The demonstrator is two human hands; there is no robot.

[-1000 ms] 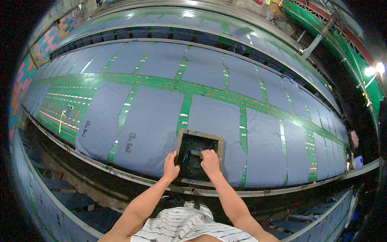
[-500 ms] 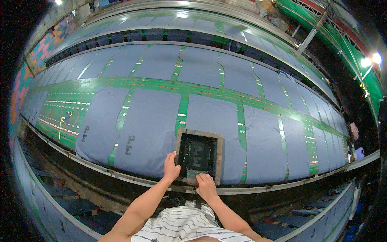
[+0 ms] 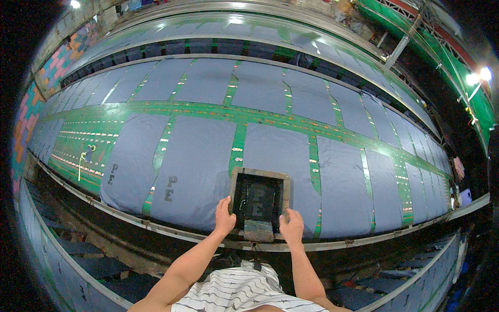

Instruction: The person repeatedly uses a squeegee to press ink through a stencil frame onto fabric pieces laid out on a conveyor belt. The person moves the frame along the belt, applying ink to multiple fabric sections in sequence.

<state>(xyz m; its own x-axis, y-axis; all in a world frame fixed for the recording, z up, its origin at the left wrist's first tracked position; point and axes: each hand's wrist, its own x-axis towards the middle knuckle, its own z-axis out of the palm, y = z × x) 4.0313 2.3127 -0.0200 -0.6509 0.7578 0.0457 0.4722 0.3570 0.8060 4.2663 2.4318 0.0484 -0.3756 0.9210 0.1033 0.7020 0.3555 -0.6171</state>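
Observation:
A wooden screen printing frame (image 3: pixel 285 195) with a dark mesh lies on a blue-grey fabric panel (image 3: pixel 275 141) at the table's near edge. Dark block letters show in its mesh. At the frame's near end rests a squeegee (image 3: pixel 258 230), a flat grey-green blade that neither hand touches. My left hand (image 3: pixel 224 216) grips the frame's left rail, fingers bent over it. On the right rail, near the lower corner, my right hand (image 3: pixel 291 226) is closed with its fingers curled against the wood. Dark printed letters (image 3: pixel 169 189) mark the panel to the left.
Rows of fabric panels (image 3: pixel 205 80) cover the long green table (image 3: pixel 239 146). Along its near side runs a metal rail (image 3: pixel 197 236). A small dark object with a yellow cord (image 3: pixel 88 153) lies at left. More tables stand beyond and behind; lamps (image 3: pixel 479 77) shine at right.
My right hand has let go of the squeegee at the frame's near end and moved right to the frame's right rail. My left hand stays on the left rail.

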